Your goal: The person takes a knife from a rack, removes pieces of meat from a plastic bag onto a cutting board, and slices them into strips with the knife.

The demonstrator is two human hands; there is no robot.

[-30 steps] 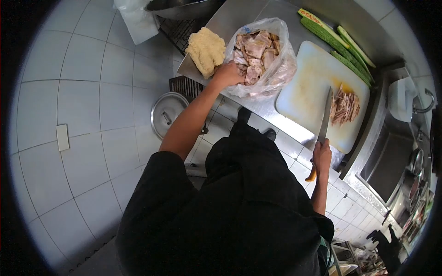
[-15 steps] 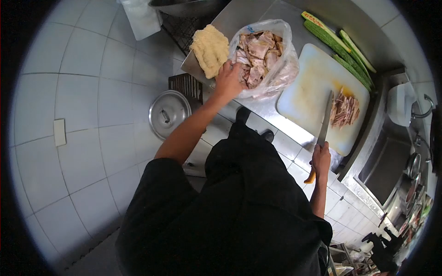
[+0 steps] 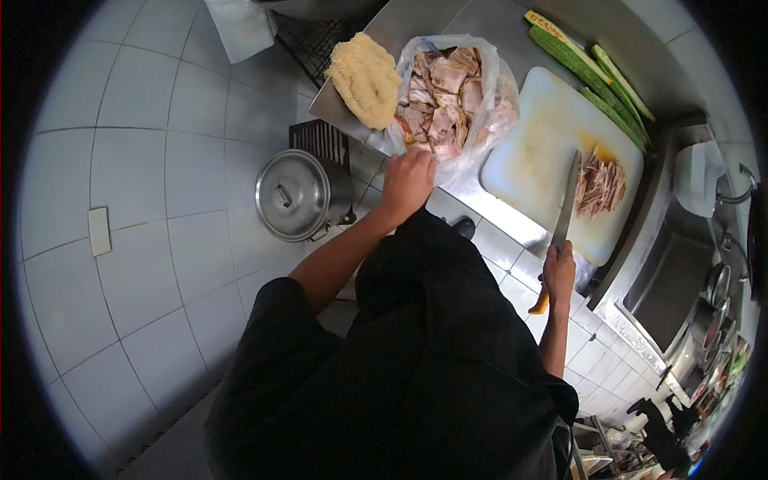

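Note:
A clear plastic bag [image 3: 496, 76] full of sliced meat pieces [image 3: 445, 96] sits on the steel counter. My left hand [image 3: 409, 182] is at the bag's near edge, its fingers closed on the plastic rim; the fingertips are partly hidden. In my right hand [image 3: 559, 274] is a long knife [image 3: 569, 196] with an orange-yellow handle. Its blade lies over the white cutting board [image 3: 524, 152], beside a pile of meat strips [image 3: 602, 186]. Brown-yellow liquid stains the board around the strips.
A folded tan cloth [image 3: 364, 80] lies left of the bag. Long green vegetables [image 3: 584, 72] rest behind the board. A lidded metal pot [image 3: 293, 194] stands on the floor at left, and a sink [image 3: 672, 272] is at right.
My left hand has moved from the bag's left side, over the meat, down to its near rim. The bag's opening shows more meat. My right hand and the knife stay nearly still.

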